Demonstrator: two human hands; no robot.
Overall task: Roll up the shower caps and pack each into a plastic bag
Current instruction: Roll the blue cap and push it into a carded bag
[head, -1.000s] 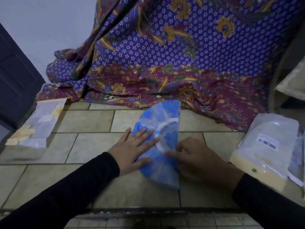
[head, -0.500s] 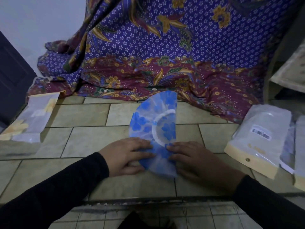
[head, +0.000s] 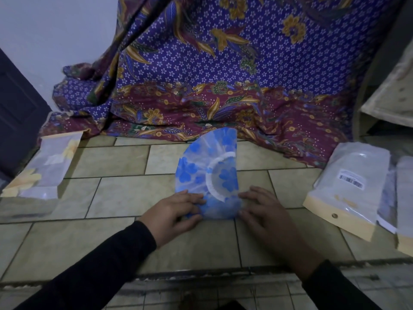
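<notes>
A clear shower cap [head: 207,168] with blue flowers and a white elastic band lies folded in a half circle on the tiled floor. Its near end is turned up into a short fold. My left hand [head: 174,211] grips that fold from the left, fingers curled over its edge. From the right, my right hand [head: 261,209] pinches the same fold with its fingertips. A stack of clear plastic bags [head: 348,189] with cream header strips lies at the right.
A plastic bag [head: 47,168] with a yellow-flowered cap inside lies at the far left. Purple and maroon patterned cloth [head: 223,86] hangs behind the cap and spills onto the tiles. A step edge [head: 201,274] runs across in front of me. A dark door [head: 15,113] stands at the left.
Both hands slid from the cap's middle down to its near end. They have turned that end up into a fold, so the flat part of the cap is now shorter.
</notes>
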